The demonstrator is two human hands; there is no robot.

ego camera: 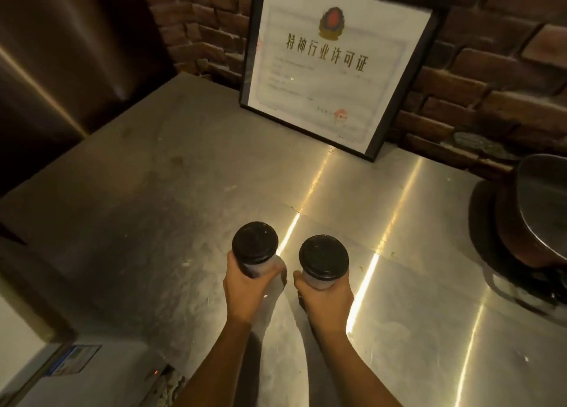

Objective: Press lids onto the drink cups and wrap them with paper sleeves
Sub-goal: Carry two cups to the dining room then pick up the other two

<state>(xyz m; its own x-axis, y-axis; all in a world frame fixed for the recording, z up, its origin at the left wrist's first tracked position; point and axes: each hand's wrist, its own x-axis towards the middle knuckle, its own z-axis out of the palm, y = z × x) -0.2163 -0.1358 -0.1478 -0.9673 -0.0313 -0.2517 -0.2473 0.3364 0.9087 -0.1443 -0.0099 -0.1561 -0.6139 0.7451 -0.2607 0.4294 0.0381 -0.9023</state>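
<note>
1. The left hand (pixel 245 290) grips the left cup (pixel 260 268), with the fingers curled round its pale wall just under the rim.
2. The right hand (pixel 326 297) grips the right cup (pixel 316 281) the same way, thumb on the inner side.
3. The two hands are close side by side but do not touch, and the cups stand apart with a narrow gap between them.
4. The left lid (pixel 254 243) is black and round and sits flat over the mouth of the left cup.
5. The right lid (pixel 323 260) is a matching black one and covers the right cup.
6. Both cups are upright. With the lids on, what is inside cannot be seen; only a pale, faintly purple wall shows below each lid.
7. Both cups are over the steel tabletop (pixel 153 222). Whether their bases rest on it cannot be told, since the hands hide them.
8. Well beyond the hands, a frame (pixel 334 65) holding a printed certificate stands on the tabletop and leans against a brick wall (pixel 491 68).
9. Far to the right of the right hand sits a large pot (pixel 540 210) with a grey inside. Its contents cannot be made out.
10. Beyond and to the left of the left hand stands a tall metal panel (pixel 61 53).
</note>
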